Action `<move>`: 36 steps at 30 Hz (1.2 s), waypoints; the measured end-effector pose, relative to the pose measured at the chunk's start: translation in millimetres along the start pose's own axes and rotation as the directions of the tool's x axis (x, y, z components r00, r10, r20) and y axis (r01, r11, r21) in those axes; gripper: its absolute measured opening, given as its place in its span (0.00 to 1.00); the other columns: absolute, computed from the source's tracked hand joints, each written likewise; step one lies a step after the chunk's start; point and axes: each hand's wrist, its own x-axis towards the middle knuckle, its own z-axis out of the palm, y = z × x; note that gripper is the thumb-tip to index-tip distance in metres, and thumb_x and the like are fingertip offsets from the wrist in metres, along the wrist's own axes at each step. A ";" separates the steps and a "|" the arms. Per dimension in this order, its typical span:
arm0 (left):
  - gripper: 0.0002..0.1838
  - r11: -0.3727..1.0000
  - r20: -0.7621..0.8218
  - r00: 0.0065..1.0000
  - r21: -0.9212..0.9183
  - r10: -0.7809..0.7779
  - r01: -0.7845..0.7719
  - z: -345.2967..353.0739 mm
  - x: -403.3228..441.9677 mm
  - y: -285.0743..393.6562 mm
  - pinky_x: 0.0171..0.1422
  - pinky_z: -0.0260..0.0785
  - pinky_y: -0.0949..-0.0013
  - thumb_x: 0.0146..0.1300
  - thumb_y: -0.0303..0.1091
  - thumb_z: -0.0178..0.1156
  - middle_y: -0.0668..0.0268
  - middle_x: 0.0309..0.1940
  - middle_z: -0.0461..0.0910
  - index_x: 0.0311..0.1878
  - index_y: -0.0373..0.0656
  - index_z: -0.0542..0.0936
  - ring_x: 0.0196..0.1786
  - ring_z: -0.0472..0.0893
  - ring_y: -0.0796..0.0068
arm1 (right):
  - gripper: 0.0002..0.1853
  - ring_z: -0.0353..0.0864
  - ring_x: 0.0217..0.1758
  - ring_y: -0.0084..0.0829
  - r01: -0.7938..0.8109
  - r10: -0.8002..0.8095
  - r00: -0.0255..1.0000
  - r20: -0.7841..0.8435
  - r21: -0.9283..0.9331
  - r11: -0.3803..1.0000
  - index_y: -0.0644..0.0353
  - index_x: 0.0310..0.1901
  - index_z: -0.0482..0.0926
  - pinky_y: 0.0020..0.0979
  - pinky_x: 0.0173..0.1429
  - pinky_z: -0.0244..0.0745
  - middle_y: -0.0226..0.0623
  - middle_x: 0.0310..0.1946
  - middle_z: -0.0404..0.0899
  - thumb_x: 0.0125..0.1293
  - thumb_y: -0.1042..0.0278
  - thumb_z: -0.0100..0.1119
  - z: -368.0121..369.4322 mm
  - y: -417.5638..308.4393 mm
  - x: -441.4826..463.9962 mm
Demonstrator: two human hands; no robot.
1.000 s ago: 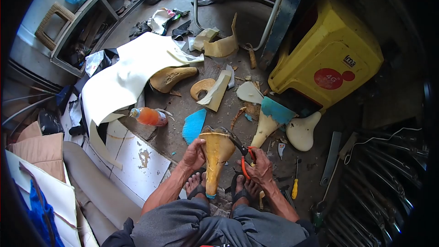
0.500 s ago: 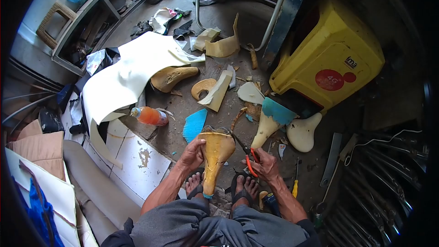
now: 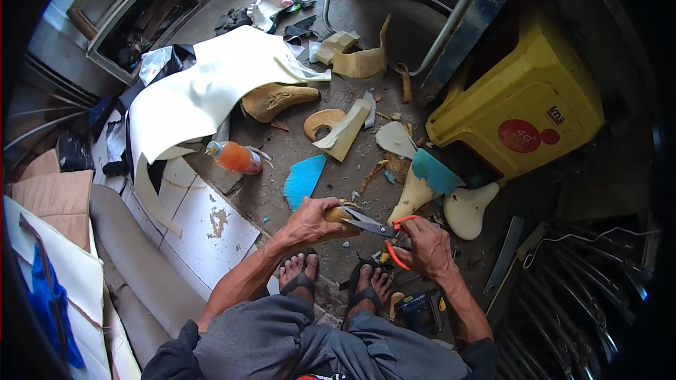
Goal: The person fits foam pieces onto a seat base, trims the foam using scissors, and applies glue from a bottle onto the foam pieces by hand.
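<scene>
The tan seat (image 3: 336,214) has turned in my left hand (image 3: 308,222): a second ago its wide end was up and its thin end hung down, and now I see just a bit of it past my fingers. The scissors (image 3: 372,225) have tipped to point left. My left hand is wrapped around the seat, up above the floor (image 3: 345,179), out past my feet (image 3: 299,274). My right hand (image 3: 426,245) grips the orange handles, and the blades are apart at the seat. A blue piece (image 3: 304,180) lies just past my left hand. A bottle (image 3: 237,158) of orange drink is near it.
</scene>
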 end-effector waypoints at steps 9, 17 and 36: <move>0.31 0.990 -0.023 1.000 -0.139 0.000 -0.003 14.9 0.7 -16.6 0.57 0.76 0.65 0.53 0.42 0.76 0.57 0.46 0.86 0.58 0.36 0.80 0.48 0.85 0.66 | 0.20 0.85 0.36 0.45 -0.118 0.107 0.987 0.120 0.089 0.989 0.56 0.44 0.78 0.40 0.36 0.78 0.39 0.32 0.81 0.56 0.57 0.77 28.7 11.6 -15.8; 0.32 0.239 0.027 0.996 -0.970 -0.082 0.046 79.5 24.0 -107.8 0.66 0.71 0.67 0.64 0.32 0.73 0.63 0.58 0.80 0.67 0.36 0.69 0.59 0.80 0.72 | 0.21 0.86 0.46 0.53 -0.373 0.374 0.925 0.062 -0.030 0.927 0.58 0.51 0.78 0.48 0.45 0.80 0.49 0.43 0.85 0.60 0.62 0.74 63.0 37.2 -103.8; 0.15 0.577 -0.560 0.564 -0.798 -0.607 -0.172 -59.4 13.8 -178.6 0.45 0.77 0.66 0.67 0.40 0.68 0.65 0.36 0.85 0.50 0.41 0.81 0.38 0.84 0.71 | 0.14 0.84 0.41 0.55 -0.542 0.539 0.840 0.060 0.052 0.839 0.60 0.40 0.82 0.48 0.42 0.77 0.50 0.37 0.84 0.68 0.55 0.66 55.4 -3.9 -61.1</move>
